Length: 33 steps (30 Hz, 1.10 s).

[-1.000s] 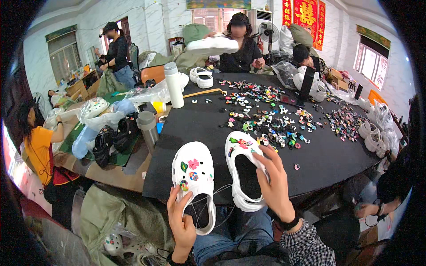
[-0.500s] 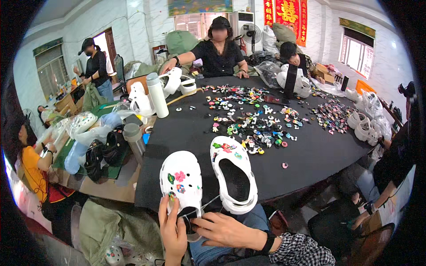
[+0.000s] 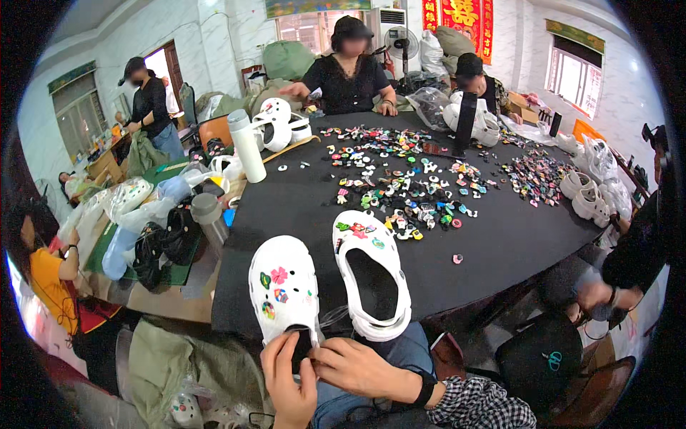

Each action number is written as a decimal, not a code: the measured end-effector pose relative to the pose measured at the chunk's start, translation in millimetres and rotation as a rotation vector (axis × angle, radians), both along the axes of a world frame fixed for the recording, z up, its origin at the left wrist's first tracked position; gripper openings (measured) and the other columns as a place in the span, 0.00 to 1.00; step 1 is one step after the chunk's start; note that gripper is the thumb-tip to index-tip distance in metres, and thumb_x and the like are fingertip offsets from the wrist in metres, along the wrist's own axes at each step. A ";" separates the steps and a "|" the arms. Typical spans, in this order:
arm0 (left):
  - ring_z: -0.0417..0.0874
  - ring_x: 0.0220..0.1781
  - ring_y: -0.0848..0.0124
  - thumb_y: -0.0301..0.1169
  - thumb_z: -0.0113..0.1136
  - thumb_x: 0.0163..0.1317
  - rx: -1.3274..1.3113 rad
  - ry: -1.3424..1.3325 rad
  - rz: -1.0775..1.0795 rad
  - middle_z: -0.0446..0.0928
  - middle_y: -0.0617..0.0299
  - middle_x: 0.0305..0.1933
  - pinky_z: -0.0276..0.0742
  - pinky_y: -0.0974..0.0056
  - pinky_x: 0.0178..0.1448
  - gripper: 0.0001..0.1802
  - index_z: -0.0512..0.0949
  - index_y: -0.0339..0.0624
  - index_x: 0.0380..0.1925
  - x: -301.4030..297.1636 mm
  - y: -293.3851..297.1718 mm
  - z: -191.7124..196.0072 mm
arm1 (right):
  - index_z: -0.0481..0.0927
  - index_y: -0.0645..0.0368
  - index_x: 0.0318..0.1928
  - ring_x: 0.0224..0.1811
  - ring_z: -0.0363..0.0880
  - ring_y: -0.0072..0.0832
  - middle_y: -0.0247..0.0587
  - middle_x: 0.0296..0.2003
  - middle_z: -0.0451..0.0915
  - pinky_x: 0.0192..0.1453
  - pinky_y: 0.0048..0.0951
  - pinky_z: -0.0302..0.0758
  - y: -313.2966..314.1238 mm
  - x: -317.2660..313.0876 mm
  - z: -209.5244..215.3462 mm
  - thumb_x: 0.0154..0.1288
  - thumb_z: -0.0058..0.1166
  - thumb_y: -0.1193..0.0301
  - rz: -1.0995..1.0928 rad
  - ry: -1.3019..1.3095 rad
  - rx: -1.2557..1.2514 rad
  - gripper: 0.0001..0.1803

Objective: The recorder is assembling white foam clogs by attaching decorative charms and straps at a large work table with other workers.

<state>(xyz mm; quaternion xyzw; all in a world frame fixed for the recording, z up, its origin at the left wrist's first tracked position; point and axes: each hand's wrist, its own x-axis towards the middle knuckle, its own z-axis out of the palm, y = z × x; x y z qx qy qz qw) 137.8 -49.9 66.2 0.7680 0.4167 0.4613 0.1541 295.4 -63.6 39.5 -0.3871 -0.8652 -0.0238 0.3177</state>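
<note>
A white clog (image 3: 286,279) lies toe-away at the table's near edge. Colourful charms (image 3: 279,275) sit on its upper, including a pink bow, a green one and two round ones. My left hand (image 3: 291,379) is closed at the left side of the clog's opening, with fingertips over the rim. On the opening's right side, my right hand (image 3: 361,372) pinches the edge; its fingertips are partly hidden. Just to the right stands a second white clog (image 3: 391,314) with charms near its toe, untouched. A thin clear strand runs between the two clogs.
Loose charms (image 3: 407,193) spread over the black table (image 3: 286,207). More white clogs (image 3: 582,196) lie at its right edge. A white bottle (image 3: 246,146) and a grey tumbler (image 3: 209,218) stand to the left. A person (image 3: 350,71) sits opposite; others work around.
My left fingers have slid back from the clog's upper to its opening, and a round charm now shows where they were. The person opposite has drawn an arm back from the far clogs.
</note>
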 end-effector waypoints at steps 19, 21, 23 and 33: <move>0.67 0.66 0.49 0.32 0.42 0.71 -0.382 -0.162 -0.259 0.66 0.40 0.64 0.60 0.57 0.68 0.23 0.68 0.25 0.59 -8.8 2.1 2.7 | 0.66 0.57 0.65 0.44 0.77 0.40 0.54 0.63 0.63 0.46 0.36 0.76 -2.5 0.1 27.8 0.48 0.67 0.63 -0.185 -0.003 -0.080 0.42; 0.63 0.70 0.52 0.31 0.42 0.71 -0.389 -0.181 -0.284 0.63 0.41 0.67 0.57 0.58 0.71 0.24 0.65 0.25 0.62 -7.5 2.8 0.2 | 0.68 0.57 0.63 0.44 0.76 0.38 0.48 0.56 0.69 0.46 0.35 0.75 -6.3 -3.9 25.1 0.48 0.67 0.63 -0.261 0.092 -0.098 0.40; 0.55 0.74 0.60 0.29 0.44 0.71 -0.570 -0.566 -0.413 0.55 0.45 0.72 0.49 0.62 0.74 0.28 0.55 0.26 0.67 -1.2 2.6 -0.1 | 0.69 0.57 0.62 0.42 0.75 0.36 0.45 0.52 0.70 0.45 0.34 0.74 -9.5 -5.2 17.1 0.48 0.65 0.64 -0.229 0.085 -0.087 0.39; 0.64 0.63 0.70 0.28 0.49 0.69 -0.777 -0.729 -0.474 0.64 0.56 0.64 0.57 0.68 0.65 0.28 0.57 0.30 0.66 18.8 26.5 -6.4 | 0.80 0.57 0.45 0.36 0.75 0.29 0.35 0.36 0.72 0.39 0.29 0.71 -15.7 7.7 -6.0 0.50 0.59 0.74 -0.008 0.057 0.058 0.18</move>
